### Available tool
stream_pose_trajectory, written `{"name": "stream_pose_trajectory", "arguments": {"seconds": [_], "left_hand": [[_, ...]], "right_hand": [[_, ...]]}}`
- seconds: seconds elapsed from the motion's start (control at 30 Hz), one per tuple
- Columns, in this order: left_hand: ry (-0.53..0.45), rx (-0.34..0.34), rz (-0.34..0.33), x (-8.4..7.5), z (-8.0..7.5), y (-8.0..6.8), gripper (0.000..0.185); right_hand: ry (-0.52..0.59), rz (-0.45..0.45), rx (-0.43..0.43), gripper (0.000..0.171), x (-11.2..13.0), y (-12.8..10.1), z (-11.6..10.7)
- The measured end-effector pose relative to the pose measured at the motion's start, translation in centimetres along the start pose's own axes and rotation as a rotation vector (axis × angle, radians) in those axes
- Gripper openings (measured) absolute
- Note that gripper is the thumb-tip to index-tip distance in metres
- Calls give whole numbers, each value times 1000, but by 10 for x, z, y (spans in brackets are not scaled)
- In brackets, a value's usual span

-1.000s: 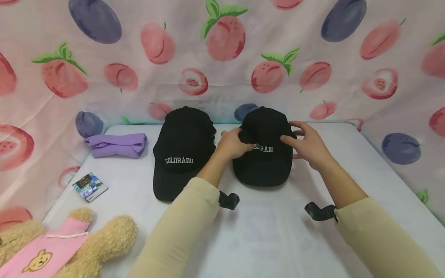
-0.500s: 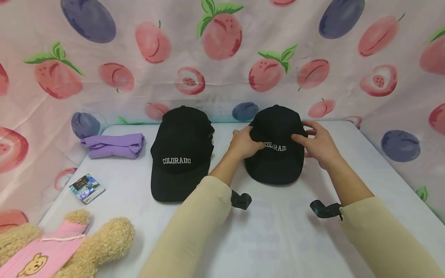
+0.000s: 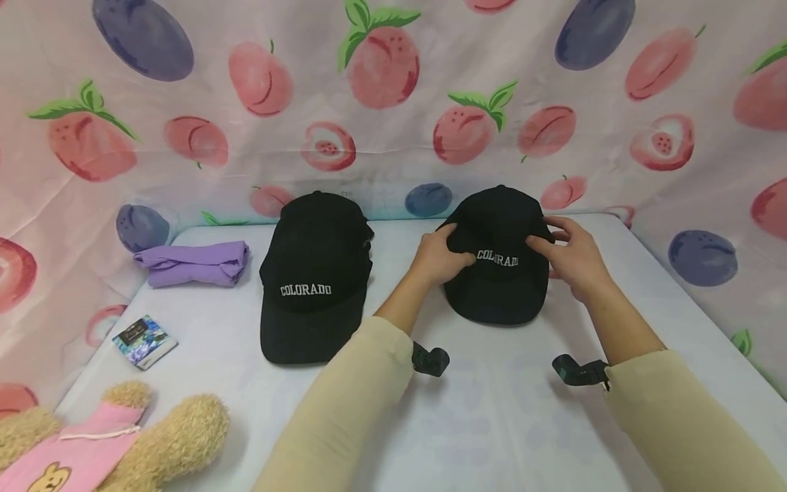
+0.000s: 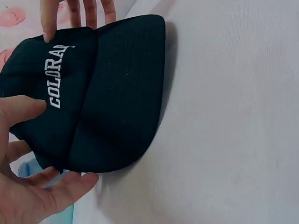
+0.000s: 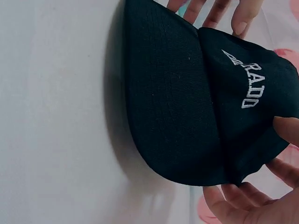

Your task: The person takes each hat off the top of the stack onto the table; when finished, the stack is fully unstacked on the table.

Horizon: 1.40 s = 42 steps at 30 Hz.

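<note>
A black baseball cap (image 3: 496,297) with white COLORADO lettering is gripped from both sides, its brim toward me. My left hand (image 3: 435,258) holds its left side, thumb on the front panel beside the lettering. On the opposite side my right hand (image 3: 574,258) holds it, thumb on the front and fingers around the edge. Both wrist views show the cap's brim (image 4: 124,93) and a shadow beside it; whether it touches the table is hard to tell. To the left, a similar black COLORADO cap (image 3: 310,263) lies on the table, apart from the hands.
A folded purple cloth (image 3: 193,264) lies at the back left of the white table (image 3: 486,424). Nearer stands a small blue-patterned box (image 3: 144,342). A teddy bear (image 3: 184,430) in a pink top lies front left. A fruit-print curtain (image 3: 270,157) hangs behind.
Both hands have moved to the right with the cap between them, widening the gap to the other cap. The camera view has shifted slightly.
</note>
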State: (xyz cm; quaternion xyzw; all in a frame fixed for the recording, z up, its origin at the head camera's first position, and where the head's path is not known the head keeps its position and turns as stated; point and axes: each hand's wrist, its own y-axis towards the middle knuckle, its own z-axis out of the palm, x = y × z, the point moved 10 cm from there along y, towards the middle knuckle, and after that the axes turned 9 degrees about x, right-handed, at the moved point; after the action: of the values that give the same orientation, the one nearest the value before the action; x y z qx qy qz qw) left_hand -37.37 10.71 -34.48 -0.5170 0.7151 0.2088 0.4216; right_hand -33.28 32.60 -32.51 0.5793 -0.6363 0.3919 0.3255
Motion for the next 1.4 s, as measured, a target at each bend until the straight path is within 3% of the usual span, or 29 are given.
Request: {"name": "stream_pose_trajectory", "arguments": {"seconds": [0.63, 0.97, 1.4], "left_hand": [[-127, 18, 43, -15, 23, 16, 75], [-203, 36, 25, -20, 43, 21, 74], [-212, 59, 29, -27, 66, 30, 76]], "right_hand": [[-32, 45, -77, 75, -15, 6, -34], [-44, 82, -126, 74, -31, 11, -55], [16, 115, -115, 69, -53, 19, -69]]}}
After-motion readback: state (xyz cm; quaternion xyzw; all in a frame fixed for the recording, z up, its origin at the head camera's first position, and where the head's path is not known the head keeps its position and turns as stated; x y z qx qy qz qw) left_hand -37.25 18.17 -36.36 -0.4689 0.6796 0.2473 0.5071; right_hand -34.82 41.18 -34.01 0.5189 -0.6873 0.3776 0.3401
